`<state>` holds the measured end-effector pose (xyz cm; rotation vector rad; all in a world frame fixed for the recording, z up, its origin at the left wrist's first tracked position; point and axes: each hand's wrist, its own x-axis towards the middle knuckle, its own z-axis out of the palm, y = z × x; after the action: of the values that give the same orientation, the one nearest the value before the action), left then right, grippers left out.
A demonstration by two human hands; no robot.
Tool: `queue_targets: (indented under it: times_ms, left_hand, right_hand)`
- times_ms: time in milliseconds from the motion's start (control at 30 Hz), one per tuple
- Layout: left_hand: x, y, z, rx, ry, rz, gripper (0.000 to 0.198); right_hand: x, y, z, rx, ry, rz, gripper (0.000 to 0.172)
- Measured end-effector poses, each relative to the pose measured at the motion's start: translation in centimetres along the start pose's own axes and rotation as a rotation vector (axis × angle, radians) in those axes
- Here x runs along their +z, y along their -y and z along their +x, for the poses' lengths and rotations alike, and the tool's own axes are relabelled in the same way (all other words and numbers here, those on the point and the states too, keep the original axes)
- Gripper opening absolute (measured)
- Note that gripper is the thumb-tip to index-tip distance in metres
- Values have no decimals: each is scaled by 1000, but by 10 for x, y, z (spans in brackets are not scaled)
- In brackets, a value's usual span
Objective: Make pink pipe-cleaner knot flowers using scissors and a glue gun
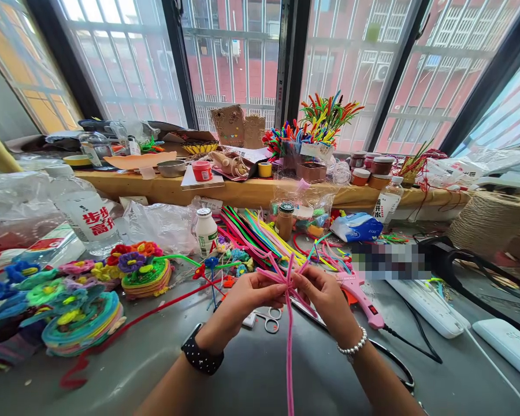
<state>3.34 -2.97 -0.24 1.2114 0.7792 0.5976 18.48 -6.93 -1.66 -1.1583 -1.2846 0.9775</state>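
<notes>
Several pink pipe cleaners [290,346] cross at one point between my two hands and fan outward like spokes. One long strand hangs straight down toward the bottom edge of the view. My left hand [257,294] pinches them just left of the crossing. On the other side, the thumb and fingers of my right hand [325,297] are closed on them close to the centre. Below and behind the hands lie small scissors [272,320] on the grey table. A pink glue gun [364,300] rests just beyond my right hand.
Colourful fuzzy flowers and coiled pieces [82,323] are piled at the left. A bundle of loose pipe cleaners [247,225] lies ahead, near a small white bottle [207,231]. At the right are a white power strip [433,309], a black cable and a twine spool [489,222].
</notes>
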Motion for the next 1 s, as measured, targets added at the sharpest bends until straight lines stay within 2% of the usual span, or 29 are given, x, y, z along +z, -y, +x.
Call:
queue_targets:
  times_ms: [167, 433, 700, 1000]
  left_hand:
    - [1, 2, 2, 42, -55, 34, 34]
    - [1, 0, 2, -7, -15, 102, 29]
    - [3, 1, 3, 65, -67, 149, 30]
    - [5, 1, 0, 119, -36, 324, 27]
  right_hand:
    - [-2, -2, 1, 37, 67, -33, 22]
    - [-8, -4, 2, 44, -100, -56, 27]
    - [-7, 2, 2, 121, -10, 16, 26]
    - [-3, -2, 1, 91, -111, 183, 24]
